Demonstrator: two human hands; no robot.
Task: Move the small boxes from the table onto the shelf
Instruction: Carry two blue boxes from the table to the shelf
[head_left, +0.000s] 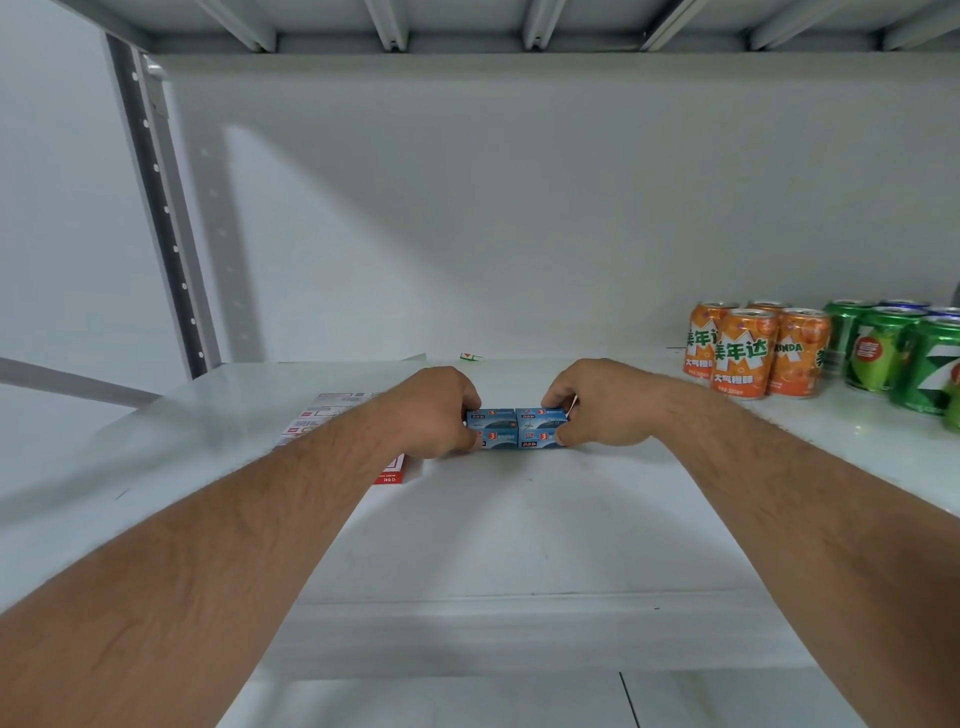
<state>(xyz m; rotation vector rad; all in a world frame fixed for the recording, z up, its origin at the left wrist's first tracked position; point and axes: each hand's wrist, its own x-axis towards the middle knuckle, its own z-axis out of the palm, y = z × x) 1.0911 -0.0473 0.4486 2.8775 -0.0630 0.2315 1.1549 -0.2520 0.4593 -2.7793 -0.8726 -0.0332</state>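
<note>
- Shelf (519, 519) of white metal, open at the front, with a second deck overhead on ribbed supports and a perforated upright (161, 208) at its left rear corner.
- Small blue boxes (515, 429) sit on the shelf deck near its middle, packed as a tight block: two side by side on top of two more, printed faces toward the camera, each bearing a red "3" mark.
- The left hand (434, 413) grips the left end of the block, fingers curled over the top edge and thumb tucked low against the front corner.
- The right hand (597, 405) grips the right end the same way, fingers wrapped over the top and thumb pressed at the lower front corner, so the block is squeezed between the two hands.
- Both forearms reach in from the near edge, meeting at the boxes.
- Red-and-white cartons (343, 415) lie flat on the deck just left of the left hand, partly hidden under the left forearm.
- Orange Mirinda cans (748, 351) stand upright in a cluster on the right part of the deck, well apart from the boxes.
- Green soda cans (893, 353) stand just beside the orange ones, running to the right edge of view.
</note>
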